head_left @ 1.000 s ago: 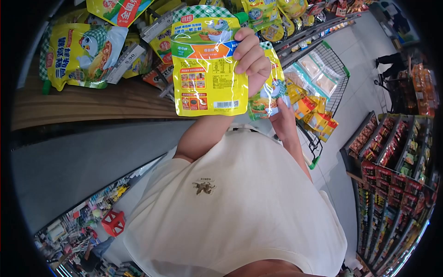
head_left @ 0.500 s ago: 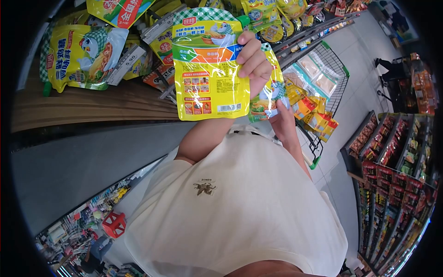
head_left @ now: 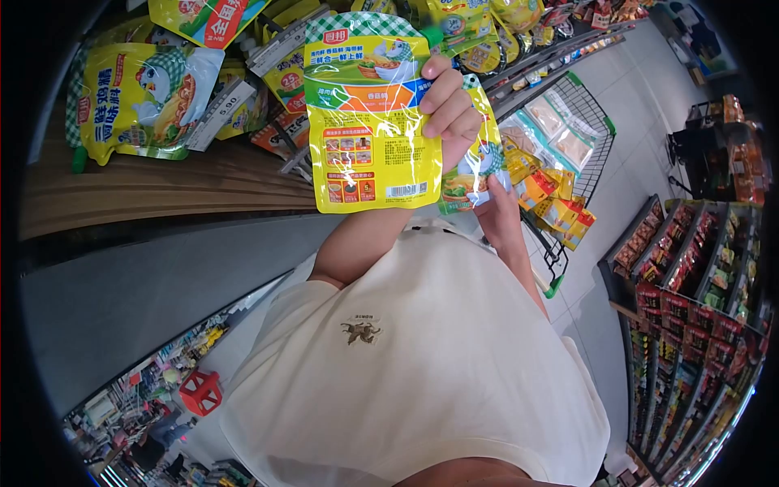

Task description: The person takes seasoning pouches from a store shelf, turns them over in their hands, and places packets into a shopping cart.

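Now, the yellow pouch (head_left: 365, 122) is in the left hand (head_left: 453, 112), fingers closed over its edge; partly behind, the right hand (head_left: 501, 211) holds a second pouch (head_left: 464, 185), thumb in front; both are outside the cart (head_left: 610, 127), where packs (head_left: 556, 201) already lie

- The person wears an off-white, short-sleeved top (head_left: 471, 349), in the lower middle of the frame.
- Left of centre: a small brown animal-shaped emblem (head_left: 359, 333), tiny dark lettering (head_left: 363, 317) above.
- A curved neckline (head_left: 487, 446), bottom edge.
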The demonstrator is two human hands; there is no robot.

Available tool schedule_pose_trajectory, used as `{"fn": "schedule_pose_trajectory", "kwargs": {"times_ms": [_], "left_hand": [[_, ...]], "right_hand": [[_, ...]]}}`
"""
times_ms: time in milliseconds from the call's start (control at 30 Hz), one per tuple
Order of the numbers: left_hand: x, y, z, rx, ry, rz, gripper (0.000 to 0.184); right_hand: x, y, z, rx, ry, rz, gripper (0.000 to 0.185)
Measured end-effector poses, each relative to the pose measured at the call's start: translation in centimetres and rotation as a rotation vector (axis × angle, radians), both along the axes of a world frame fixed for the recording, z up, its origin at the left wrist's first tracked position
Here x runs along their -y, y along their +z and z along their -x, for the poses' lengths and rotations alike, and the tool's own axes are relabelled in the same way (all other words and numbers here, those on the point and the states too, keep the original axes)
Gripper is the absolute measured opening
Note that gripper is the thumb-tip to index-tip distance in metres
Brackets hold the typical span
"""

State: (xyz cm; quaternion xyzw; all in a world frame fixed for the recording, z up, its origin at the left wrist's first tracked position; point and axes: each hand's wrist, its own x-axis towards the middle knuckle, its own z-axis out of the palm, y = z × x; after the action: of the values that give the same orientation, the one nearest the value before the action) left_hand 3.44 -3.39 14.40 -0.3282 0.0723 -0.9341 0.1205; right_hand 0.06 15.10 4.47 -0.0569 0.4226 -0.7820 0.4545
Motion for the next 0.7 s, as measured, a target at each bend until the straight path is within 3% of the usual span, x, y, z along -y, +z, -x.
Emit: {"fn": "schedule_pose_trajectory", "kwargs": {"times_ms": [700], "left_hand": [[0.18, -0.25, 0.91, -0.035, -0.002, -0.004, 0.009]], "right_hand": [[-0.13, -0.26, 0.83, 0.005, -0.021, -0.005, 0.039]]}}
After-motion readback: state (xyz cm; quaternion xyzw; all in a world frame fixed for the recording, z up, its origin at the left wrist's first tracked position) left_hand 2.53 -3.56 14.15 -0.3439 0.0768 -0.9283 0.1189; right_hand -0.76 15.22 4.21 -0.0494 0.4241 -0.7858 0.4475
